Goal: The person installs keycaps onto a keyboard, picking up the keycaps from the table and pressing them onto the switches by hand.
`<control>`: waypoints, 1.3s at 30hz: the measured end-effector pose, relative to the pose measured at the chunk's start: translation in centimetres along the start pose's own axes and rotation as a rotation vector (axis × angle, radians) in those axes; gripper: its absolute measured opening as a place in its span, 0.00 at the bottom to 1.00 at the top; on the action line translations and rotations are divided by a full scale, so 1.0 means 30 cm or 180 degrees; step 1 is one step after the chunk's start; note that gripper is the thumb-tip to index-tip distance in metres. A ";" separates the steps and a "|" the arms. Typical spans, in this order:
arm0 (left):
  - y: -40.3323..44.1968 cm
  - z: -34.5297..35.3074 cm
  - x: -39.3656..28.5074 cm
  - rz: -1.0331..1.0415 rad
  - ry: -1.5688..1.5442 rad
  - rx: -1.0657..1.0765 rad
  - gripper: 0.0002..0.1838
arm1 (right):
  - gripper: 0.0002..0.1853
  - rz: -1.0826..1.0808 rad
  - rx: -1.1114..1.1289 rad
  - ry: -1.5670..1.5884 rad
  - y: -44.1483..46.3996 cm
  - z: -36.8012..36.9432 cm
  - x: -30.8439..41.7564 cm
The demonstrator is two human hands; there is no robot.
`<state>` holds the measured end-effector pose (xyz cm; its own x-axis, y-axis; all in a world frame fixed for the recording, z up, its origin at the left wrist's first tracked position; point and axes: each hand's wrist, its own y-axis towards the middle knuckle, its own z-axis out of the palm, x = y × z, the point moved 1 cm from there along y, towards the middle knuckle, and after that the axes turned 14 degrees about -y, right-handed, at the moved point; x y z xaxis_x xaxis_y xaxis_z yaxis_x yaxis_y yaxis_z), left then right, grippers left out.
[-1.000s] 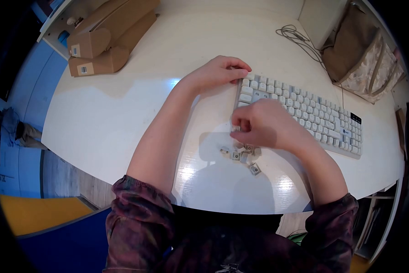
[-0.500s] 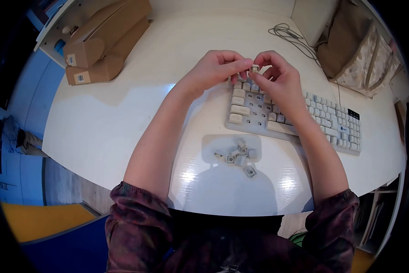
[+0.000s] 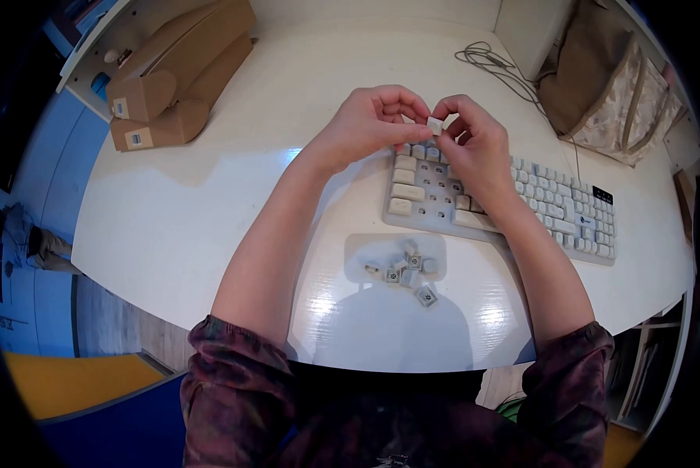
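Note:
A white keycap (image 3: 435,125) is pinched between my left hand (image 3: 377,125) and my right hand (image 3: 475,144), above the upper left corner of a white keyboard (image 3: 475,222). Thumb and finger of each hand touch the keycap. Several switches on the keyboard's left part stand bare, without keycaps, while the left edge column and the right part carry theirs. Part of the keyboard is hidden under my right hand. Several loose keycaps (image 3: 426,296) lie in a small pile on the desk in front of the keyboard, some with their undersides up.
Brown cardboard boxes (image 3: 159,101) stand at the desk's back left. A coiled cable (image 3: 490,58) lies at the back right, beside a brown bag (image 3: 599,86). The white desk (image 3: 171,226) has a curved front edge. Shelves are at the lower right.
My right hand has moved from near the loose keycaps up to my left hand, with a keycap. Since the middle frame the keycap has turned, and both hands now pinch it.

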<state>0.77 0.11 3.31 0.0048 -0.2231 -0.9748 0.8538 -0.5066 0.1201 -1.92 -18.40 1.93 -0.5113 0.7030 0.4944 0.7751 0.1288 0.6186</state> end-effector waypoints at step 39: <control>-0.002 -0.020 0.008 0.0074 -0.0069 -0.0176 0.08 | 0.11 -0.0016 -0.0131 0.0315 0.001 -0.010 0.012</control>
<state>1.03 0.60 2.95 0.0142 -0.2526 -0.9675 0.8811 -0.4543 0.1316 -2.21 -18.36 2.32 -0.5510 0.6295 0.5478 0.7576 0.1020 0.6448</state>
